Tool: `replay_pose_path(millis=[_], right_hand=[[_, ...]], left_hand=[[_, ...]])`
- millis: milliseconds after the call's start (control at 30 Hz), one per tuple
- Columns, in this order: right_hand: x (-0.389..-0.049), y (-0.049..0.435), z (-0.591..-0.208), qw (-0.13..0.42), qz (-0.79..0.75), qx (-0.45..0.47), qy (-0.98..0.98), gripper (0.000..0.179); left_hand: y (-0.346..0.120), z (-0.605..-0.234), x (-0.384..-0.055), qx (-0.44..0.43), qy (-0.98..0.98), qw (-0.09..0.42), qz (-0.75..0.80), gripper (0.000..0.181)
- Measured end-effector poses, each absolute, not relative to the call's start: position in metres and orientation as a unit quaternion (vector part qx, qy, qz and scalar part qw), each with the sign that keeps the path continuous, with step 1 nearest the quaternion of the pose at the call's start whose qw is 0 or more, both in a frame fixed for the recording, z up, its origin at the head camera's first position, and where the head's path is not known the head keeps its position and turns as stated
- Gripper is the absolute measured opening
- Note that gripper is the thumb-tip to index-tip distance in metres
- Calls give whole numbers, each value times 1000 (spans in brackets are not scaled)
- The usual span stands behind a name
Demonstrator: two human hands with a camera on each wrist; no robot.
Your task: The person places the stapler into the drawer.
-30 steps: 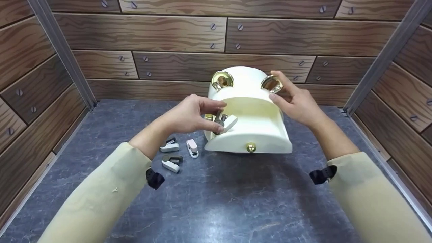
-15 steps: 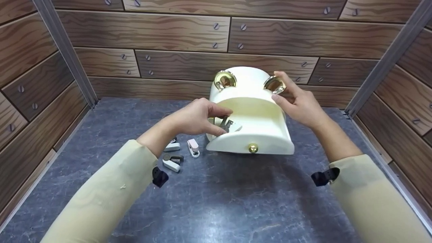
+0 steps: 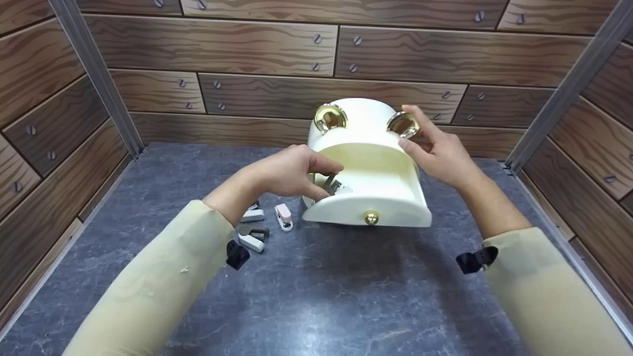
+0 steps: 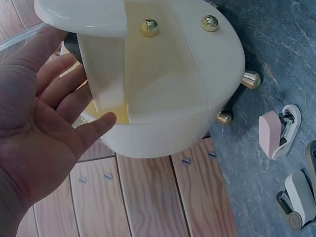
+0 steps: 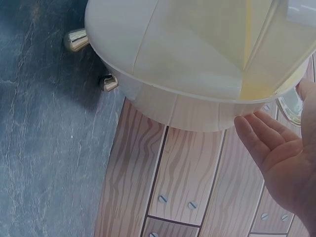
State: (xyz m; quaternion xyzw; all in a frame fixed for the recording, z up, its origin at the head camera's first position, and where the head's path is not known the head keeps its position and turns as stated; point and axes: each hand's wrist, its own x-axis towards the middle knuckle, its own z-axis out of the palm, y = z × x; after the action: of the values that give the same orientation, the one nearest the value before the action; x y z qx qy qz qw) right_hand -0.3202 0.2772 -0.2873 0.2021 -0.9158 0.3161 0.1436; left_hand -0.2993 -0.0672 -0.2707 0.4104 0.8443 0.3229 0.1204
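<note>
A cream-white rounded cabinet (image 3: 366,111) stands on the table with its top drawer (image 3: 346,210) pulled out. My left hand (image 3: 292,173) reaches over the drawer's left side and pinches a small grey-and-white stapler (image 3: 333,187) low inside it. In the left wrist view the drawer front mostly hides that stapler; a dark end shows by the left fingers (image 4: 66,91). My right hand (image 3: 437,151) holds the right gold cup-shaped ornament (image 3: 403,124), thumb below its edge and index finger above. In the right wrist view the other fingers (image 5: 261,136) lie along the cabinet's side.
Left of the cabinet lie a pink-and-white stapler (image 3: 283,217), a grey-and-white stapler (image 3: 252,240) and another white one (image 3: 253,215) partly behind my left forearm. A second gold ornament (image 3: 330,118) sits on the cabinet's left. Wood-patterned walls (image 3: 257,47) enclose the table.
My left hand has moved right and down, lowering the stapler from above the drawer's left edge into the drawer. The right hand keeps its hold on the gold ornament.
</note>
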Motion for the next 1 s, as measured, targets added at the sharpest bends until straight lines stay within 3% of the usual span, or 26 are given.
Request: replay_pose_path(millis=[300, 667, 1000], right_hand=[[-320, 277, -287, 142, 316, 198, -917, 67], [-321, 278, -288, 144, 313, 203, -917, 66], [-321, 278, -288, 140, 313, 199, -918, 66]], left_hand=[[-67, -270, -300, 397, 858, 120, 305, 67], [-72, -267, -298, 366, 850, 139, 354, 66], [-106, -258, -291, 352, 827, 111, 424, 62]])
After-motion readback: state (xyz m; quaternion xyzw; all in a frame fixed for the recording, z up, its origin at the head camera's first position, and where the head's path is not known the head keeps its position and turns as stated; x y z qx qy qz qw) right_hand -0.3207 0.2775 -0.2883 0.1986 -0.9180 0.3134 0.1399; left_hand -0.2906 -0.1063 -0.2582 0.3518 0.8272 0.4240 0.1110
